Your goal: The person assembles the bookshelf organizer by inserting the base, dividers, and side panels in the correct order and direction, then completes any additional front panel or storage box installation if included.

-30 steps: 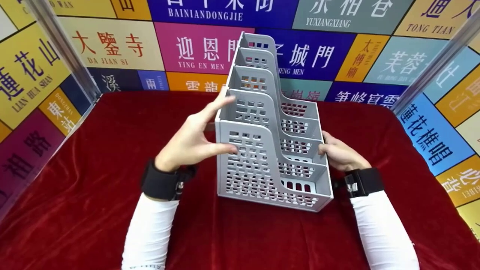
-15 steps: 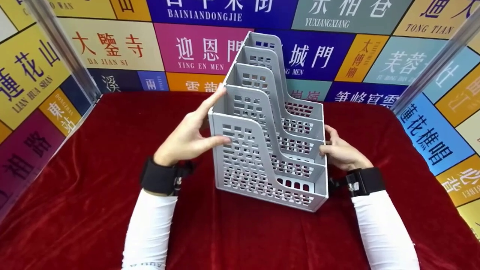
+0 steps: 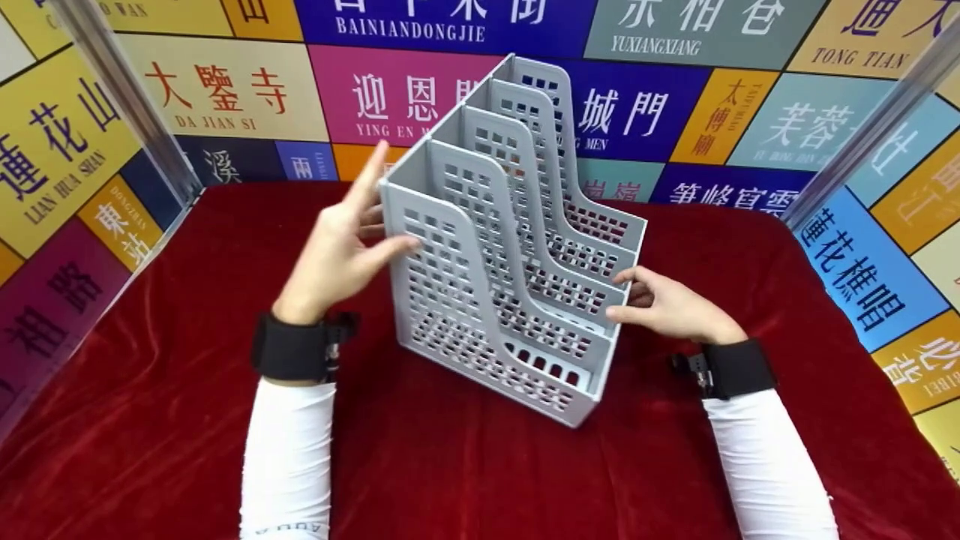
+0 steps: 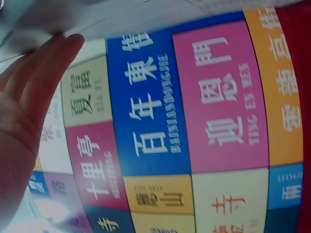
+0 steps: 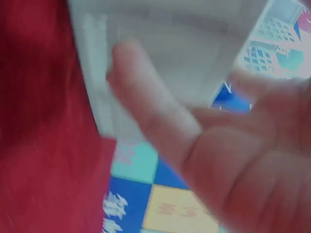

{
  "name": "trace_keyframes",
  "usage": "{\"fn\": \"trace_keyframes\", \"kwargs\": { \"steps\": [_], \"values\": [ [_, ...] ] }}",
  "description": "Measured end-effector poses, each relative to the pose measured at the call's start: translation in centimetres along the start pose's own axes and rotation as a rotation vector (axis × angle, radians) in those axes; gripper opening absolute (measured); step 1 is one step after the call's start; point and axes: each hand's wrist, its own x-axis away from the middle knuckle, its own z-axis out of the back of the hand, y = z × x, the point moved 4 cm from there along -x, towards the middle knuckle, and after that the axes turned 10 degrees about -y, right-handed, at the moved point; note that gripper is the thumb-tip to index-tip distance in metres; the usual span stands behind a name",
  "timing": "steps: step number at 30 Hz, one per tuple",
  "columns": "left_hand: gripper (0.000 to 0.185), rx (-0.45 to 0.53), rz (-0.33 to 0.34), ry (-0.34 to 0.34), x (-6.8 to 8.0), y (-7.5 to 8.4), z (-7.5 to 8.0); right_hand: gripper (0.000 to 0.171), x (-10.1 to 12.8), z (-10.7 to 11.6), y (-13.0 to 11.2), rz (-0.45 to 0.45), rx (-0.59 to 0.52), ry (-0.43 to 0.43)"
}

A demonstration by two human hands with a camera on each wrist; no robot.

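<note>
A grey plastic file organizer (image 3: 471,262) with several upright slots and perforated dividers stands between my hands, its tall back to the left and low front to the right. My left hand (image 3: 330,251) is at the tall near corner, thumb against the side panel and index finger stretched up past the top edge. In the left wrist view, that hand's straight fingers (image 4: 63,58) meet the grey back wall. My right hand (image 3: 675,307) pinches the rim of the low front wall, thumb over the top. Its blurred finger (image 5: 146,87) lies along the outer face in the right wrist view.
Dark red velvet cloth (image 3: 187,420) covers the table. Behind it rises a wall of coloured panels (image 3: 225,86) with Chinese place names. Metal posts (image 3: 127,97) stand at the back corners. Black camera straps (image 3: 292,349) circle both wrists.
The organizer has shifted left and turned, its near side swinging leftward and its front facing more toward me. Both hands moved left with it; the left index finger has lifted off the top edge.
</note>
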Motion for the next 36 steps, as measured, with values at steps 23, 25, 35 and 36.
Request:
{"fn": "trace_keyframes", "kwargs": {
  "steps": [23, 25, 35, 36],
  "values": [
    [0.076, -0.244, 0.662, -0.123, 0.8, -2.8, 0.3, 0.047, -0.9, -1.3, -2.9, 0.565, 0.579, 0.45],
    [0.095, -0.203, 0.689, -0.14, 0.9, -2.8, 0.1, 0.048, -0.9, -1.3, -3.1, 0.571, 0.602, 0.458],
    [0.144, -0.268, 0.78, -0.232, 1.1, -1.2, -2.0, 0.05, -1.2, -0.1, -1.9, 0.39, 0.308, 0.37],
    [0.139, -0.328, 0.808, -0.268, 1.1, -0.9, -2.3, 0.05, -1.2, 0.5, -1.2, 0.325, 0.215, 0.407]
  ]
}}
